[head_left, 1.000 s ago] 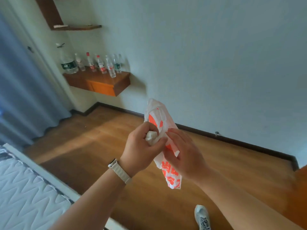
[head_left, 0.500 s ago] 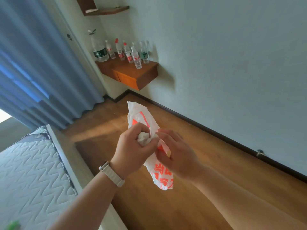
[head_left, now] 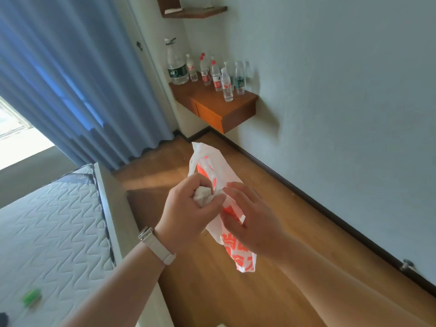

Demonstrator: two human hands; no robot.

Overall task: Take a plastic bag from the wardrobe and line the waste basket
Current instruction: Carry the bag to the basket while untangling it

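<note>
A white plastic bag [head_left: 213, 165] with orange print hangs in front of me over the wooden floor, still folded narrow. My left hand [head_left: 188, 213], with a pale watch strap on the wrist, grips a bunched white part of the bag in its curled fingers. My right hand [head_left: 253, 219] pinches the bag's edge just to the right of it, fingers over the printed side. The bag's lower end dangles below both hands. No waste basket and no wardrobe are in view.
A bare quilted mattress [head_left: 47, 232] on a pale bed frame fills the lower left, with a small green thing [head_left: 31, 297] on it. Blue curtains [head_left: 70, 79] hang at the left. A wall-mounted wooden drawer shelf [head_left: 217, 107] carries several water bottles [head_left: 226, 83]. Wooden floor [head_left: 283, 232] runs along the wall.
The view has swung left, bringing the curtains, window and mattress into sight. Both hands keep hold of the bag in much the same grip.
</note>
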